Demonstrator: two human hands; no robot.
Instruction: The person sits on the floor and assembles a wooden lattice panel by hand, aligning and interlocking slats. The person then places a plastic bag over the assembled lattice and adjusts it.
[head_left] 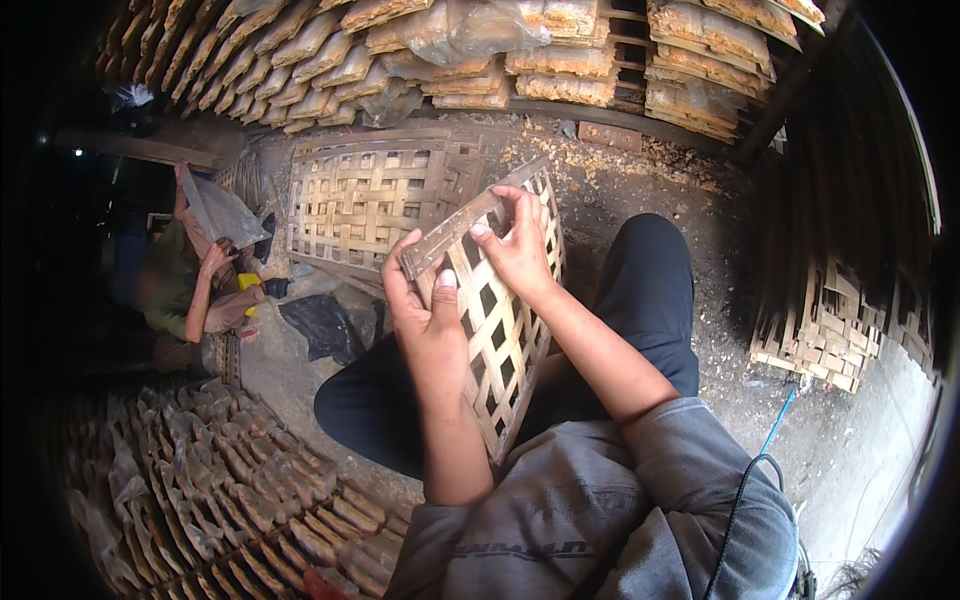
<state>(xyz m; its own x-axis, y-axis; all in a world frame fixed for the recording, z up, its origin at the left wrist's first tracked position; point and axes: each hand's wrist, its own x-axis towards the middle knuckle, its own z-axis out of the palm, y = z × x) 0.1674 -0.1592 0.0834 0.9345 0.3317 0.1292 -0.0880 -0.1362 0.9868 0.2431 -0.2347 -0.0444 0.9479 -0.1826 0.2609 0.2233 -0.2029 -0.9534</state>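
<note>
Tilted up in front of my body is a woven bamboo tray, an open lattice with a flat wooden strip along its far edge. My left hand grips the near-left corner of that strip, thumb on the lattice side and fingers behind. Farther along the same edge, my right hand pinches the strip, its thumb pressed on the front. The fingers behind the tray are partly hidden. Beyond it, another woven bamboo tray lies flat on the floor with a wooden frame.
Rows of plastic-wrapped orange-brown slabs are stacked at the back, with similar slabs at lower left. A co-worker sits at left holding a plastic sheet. Black plastic lies near my left knee. More woven trays lean at right.
</note>
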